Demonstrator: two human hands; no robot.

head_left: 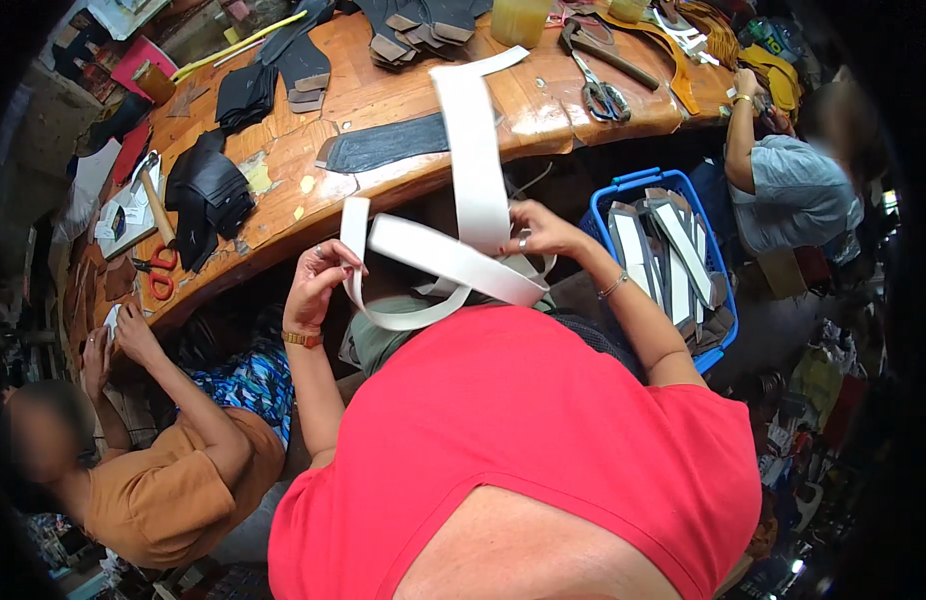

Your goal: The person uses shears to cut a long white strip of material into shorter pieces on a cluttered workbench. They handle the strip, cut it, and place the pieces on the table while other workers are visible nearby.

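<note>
A long white strip (475,150) of flat, flexible material loops across my lap, its far part reaching over the table edge onto the wooden table (283,190). Between the thumb and fingers of my left hand (318,285) the strip is pinched near one upright end. My right hand (545,232), wearing a ring, grips another stretch of it by the lap. Just beyond the strip, a black leather piece (388,145) with a brown end lies flat along the table's near edge.
At right stands a blue basket (718,275) of black-and-white strips. Scissors (605,100), a hammer (618,60), red-handled scissors (161,272) and black leather stacks (208,190) lie on the table. Co-workers sit left (173,490) and right (798,185).
</note>
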